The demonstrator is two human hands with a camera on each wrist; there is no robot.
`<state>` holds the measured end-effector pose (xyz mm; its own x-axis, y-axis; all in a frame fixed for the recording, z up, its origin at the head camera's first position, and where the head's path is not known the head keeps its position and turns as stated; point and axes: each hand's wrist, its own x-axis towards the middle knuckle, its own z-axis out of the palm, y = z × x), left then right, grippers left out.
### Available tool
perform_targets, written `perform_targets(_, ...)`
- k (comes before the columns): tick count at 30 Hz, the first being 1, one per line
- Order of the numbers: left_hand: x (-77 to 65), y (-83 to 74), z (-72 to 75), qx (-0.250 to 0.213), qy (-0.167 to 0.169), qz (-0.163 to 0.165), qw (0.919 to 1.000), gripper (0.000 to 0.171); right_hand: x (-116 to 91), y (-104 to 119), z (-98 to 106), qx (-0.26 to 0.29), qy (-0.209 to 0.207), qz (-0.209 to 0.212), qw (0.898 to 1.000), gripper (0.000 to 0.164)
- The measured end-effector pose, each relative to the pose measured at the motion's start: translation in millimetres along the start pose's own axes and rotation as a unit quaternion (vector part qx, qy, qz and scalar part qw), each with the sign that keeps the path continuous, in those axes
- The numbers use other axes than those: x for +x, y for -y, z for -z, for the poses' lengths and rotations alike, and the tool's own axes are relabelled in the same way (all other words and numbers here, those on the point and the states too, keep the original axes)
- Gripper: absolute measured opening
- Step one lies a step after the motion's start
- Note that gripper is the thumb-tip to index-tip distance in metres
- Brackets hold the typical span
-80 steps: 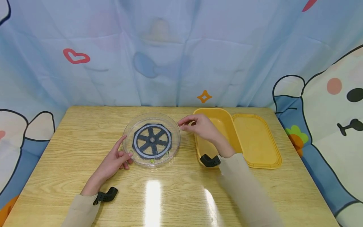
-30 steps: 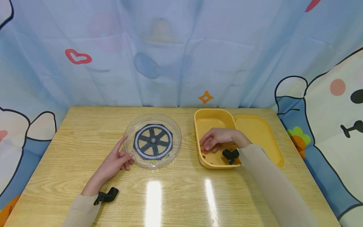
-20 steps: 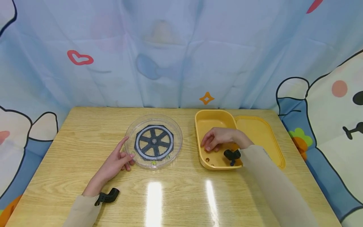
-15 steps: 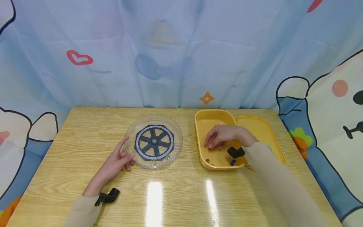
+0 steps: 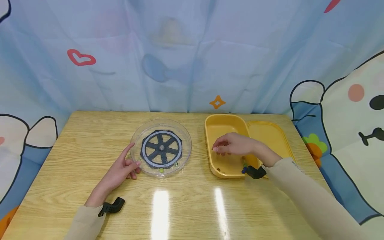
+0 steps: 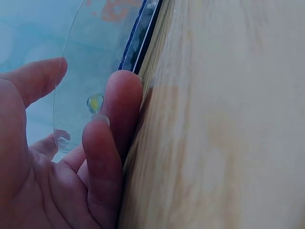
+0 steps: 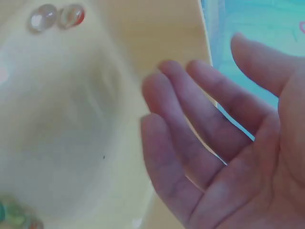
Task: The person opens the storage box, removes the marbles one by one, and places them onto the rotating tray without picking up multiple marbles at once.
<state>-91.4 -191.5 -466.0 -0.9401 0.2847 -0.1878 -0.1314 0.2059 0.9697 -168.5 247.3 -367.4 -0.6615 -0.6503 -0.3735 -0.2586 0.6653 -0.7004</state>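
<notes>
On the table's left half lies a clear round tray (image 5: 186,133), with a dark, six-spoked octagonal piece (image 5: 162,148) in its middle. Along its near side sit a yellow-green marble (image 5: 161,170) and a green marble (image 5: 176,164). My left hand (image 5: 121,168) touches the tray's left rim with forefinger and thumb spread; in the left wrist view a yellow-cored marble (image 6: 95,103) shows beside its fingertips. Over the yellow box (image 5: 211,160) hovers my right hand (image 5: 235,144), palm turned down and fingers loosely bent. The right wrist view shows nothing between those fingers.
Inside the box lie a brown marble (image 5: 218,169), a blue marble (image 5: 243,170) and others partly hidden by the wrist. A flat yellow lid (image 5: 270,133) lies right of the box. A patterned curtain (image 5: 180,66) hangs along the table's far edge.
My right hand has gone from the tray's right rim into the box, then risen slightly with its wrist swinging right. My left hand keeps its place at the rim.
</notes>
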Motion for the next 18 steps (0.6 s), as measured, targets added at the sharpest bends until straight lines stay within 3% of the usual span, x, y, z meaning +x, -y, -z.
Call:
perform_targets(2,-0.2,-1.0,0.0,-0.003,0.001,-0.001,1.0,0.078,5,0,-1,-0.006,-0.017,0.014,1.0,0.025)
perform_targets(5,0.1,-1.2,-1.3,-0.004,0.004,0.002,1.0,0.078,10,-6,-2,0.001,-0.004,0.01,1.0,0.014)
perform_targets(9,0.5,-0.7,-2.7,-0.005,0.006,0.006,1.0,0.079,13,-15,-3,0.019,0.089,-0.034,0.995,0.017)
perform_targets(13,0.4,-0.5,-2.1,-0.005,0.005,0.005,1.0,0.079,14,-17,-4,0.041,0.186,-0.09,0.977,0.028)
perform_targets(18,0.1,-0.2,-0.5,-0.006,0.002,0.003,1.0,0.078,18,-16,-8,0.041,0.234,-0.122,0.964,0.036)
